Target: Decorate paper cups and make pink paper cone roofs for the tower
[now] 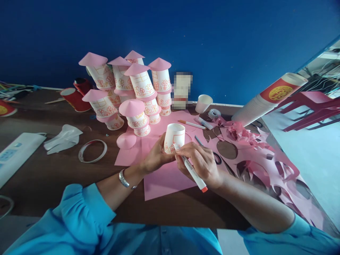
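My left hand [158, 153] is closed round a white paper cup [176, 131] and holds it over the pink paper. Orange-red flowers and part of a box outline are drawn on the cup's side. In my right hand [200, 161] is a white marker pen [195, 174] with an orange end, its tip at the cup's lower front. Behind the cup stand several paper-cup towers [142, 85] with pink cone roofs and similar drawings. A loose pink cone [126, 141] lies on the pink paper [159, 186] to the left.
A tall stack of paper cups [261, 101] leans at the right, near pink paper scraps [255, 141] and scissors [217, 158]. A single cup [204, 103], another marker [192, 124] and a glue tube [205, 123] lie beyond my hands. A tape roll [92, 151] rests at left.
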Demonstrator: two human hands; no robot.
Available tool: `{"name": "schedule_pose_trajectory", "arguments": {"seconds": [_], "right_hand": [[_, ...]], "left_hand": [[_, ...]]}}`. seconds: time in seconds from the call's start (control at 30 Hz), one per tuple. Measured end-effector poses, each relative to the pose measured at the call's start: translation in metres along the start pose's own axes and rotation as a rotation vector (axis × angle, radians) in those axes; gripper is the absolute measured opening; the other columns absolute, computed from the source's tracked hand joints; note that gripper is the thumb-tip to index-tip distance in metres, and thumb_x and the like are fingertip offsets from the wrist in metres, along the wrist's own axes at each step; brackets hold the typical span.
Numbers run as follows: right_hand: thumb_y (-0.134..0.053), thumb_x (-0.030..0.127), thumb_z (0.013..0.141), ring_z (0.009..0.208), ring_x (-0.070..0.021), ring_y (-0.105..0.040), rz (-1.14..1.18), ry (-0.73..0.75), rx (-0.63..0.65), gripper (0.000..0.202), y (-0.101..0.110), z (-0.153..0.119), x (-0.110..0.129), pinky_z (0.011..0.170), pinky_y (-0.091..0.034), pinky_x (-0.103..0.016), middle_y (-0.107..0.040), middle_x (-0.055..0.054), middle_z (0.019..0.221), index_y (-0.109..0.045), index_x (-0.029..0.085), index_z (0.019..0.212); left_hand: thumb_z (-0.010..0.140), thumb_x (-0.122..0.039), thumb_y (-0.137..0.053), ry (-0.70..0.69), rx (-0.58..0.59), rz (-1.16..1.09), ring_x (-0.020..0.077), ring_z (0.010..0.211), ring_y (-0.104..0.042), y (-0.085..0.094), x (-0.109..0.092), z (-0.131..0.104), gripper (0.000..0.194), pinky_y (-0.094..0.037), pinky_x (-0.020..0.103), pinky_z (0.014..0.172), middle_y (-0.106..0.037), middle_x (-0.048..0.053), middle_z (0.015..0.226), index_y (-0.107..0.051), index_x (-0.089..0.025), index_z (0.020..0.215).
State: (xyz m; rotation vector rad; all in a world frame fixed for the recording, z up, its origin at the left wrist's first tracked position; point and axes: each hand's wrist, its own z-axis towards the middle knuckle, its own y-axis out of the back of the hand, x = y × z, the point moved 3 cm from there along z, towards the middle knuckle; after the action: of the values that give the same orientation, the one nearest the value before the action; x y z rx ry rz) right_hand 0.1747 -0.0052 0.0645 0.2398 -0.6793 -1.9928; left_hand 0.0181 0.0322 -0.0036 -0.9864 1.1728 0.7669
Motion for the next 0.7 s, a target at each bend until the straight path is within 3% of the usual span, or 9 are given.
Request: {"name": "schedule_pose_trajectory", "arguments": {"seconds": [0.27,0.7], "right_hand": [[-0.061,0.007,0.097,0.065,-0.0143,-0.071,0.038,-0.026,-0.002,0.018,0.0015,-0.0002,-0.0023,0.058,-0.057,-0.026,-0.073,-0.001,0.079,-0.056,0.021,0.106],[-0.063,0.003,0.093,0.064,-0.0138,-0.071,0.009,-0.072,-0.043,0.022,0.0038,0.0026,-0.0075,0.056,-0.055,-0.025,-0.071,0.001,0.077,-0.057,0.022,0.103]], "left_hand": [[0.073,-0.046,-0.094,0.031,0.037,-0.100,0.0184,0.087,-0.059,-0.0002,0.0053,-0.0001,0.069,-0.050,0.032,0.077,-0.063,0.002,0.099,-0.055,-0.021,0.124],[0.083,-0.036,-0.088,0.007,0.073,-0.169,0.0208,0.094,-0.066,0.0004,0.0055,0.0011,0.049,-0.053,0.036,0.085,-0.068,0.004,0.105,-0.058,-0.022,0.119]]}}
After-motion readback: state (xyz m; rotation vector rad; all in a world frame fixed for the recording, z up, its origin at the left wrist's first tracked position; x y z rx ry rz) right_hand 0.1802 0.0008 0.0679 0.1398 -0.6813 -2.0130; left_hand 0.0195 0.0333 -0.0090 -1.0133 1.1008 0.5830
